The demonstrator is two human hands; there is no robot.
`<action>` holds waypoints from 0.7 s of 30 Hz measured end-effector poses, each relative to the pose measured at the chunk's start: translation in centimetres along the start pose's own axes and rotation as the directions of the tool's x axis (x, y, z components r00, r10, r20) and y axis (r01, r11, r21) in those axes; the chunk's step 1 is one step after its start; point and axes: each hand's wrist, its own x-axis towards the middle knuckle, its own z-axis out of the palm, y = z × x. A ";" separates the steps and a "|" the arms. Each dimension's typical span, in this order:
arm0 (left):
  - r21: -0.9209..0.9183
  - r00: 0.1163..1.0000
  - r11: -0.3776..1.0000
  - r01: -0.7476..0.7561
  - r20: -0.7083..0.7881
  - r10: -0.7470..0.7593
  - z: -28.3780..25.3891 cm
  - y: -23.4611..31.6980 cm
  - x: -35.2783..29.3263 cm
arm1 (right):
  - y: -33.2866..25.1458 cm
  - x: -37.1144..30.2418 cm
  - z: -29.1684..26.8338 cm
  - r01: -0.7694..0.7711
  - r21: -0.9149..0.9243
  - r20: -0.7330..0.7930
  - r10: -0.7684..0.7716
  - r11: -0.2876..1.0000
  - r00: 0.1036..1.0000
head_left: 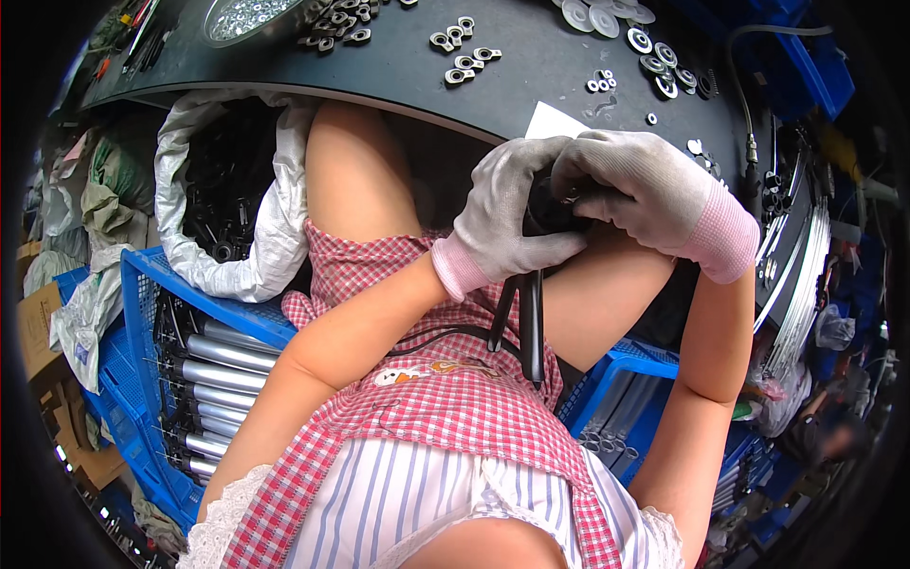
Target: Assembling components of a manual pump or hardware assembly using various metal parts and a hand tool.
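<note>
Both my hands wear grey-white gloves with pink cuffs. My left hand (pixel 498 213) is wrapped round a black part (pixel 548 213), held above my lap near the table's front edge. Two black tube-like legs (pixel 533 327) run down from this part toward my checked apron. My right hand (pixel 645 190) is closed over the part's right side, its fingers curled inward and thumb bent. What those fingers pinch is hidden. A white sheet or card (pixel 555 123) shows just behind the gloves.
On the dark table (pixel 379 71) lie small metal links (pixel 464 62), white rings (pixel 599 83), and grooved wheels (pixel 659 66). A white sack (pixel 180 190) of black parts stands left. Blue crates (pixel 142 284) hold silver tubes (pixel 227 375); thin metal rods (pixel 801 284) lie right.
</note>
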 end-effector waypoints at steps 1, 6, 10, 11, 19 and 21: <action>0.000 1.000 1.000 0.002 0.000 -0.002 0.0 0.1 -0.1 | 0.1 0.1 -0.1 0.000 0.002 0.001 0.000 1.000 1.000; -0.002 1.000 1.000 0.024 -0.008 -0.024 -0.1 -0.1 -0.2 | 0.3 -0.1 -0.1 -0.013 0.010 0.026 0.013 1.000 1.000; 0.151 0.998 0.987 -0.049 -0.030 0.055 -0.4 0.4 -0.3 | 0.6 -0.8 0.9 0.005 0.080 -0.067 0.000 0.997 0.998; 0.166 0.994 0.983 -0.084 -0.050 0.093 -0.4 0.3 -0.3 | 0.7 -0.9 1.0 0.009 0.087 -0.098 0.000 0.996 0.995; 0.182 0.987 0.974 -0.132 -0.063 0.145 -0.5 0.4 -0.3 | 1.2 -1.3 1.9 0.051 0.113 -0.208 -0.027 0.992 0.978; 0.206 0.999 0.978 -0.024 0.027 0.019 -0.8 0.6 -0.7 | 1.2 -1.3 2.2 0.035 0.107 -0.236 -0.009 0.994 0.972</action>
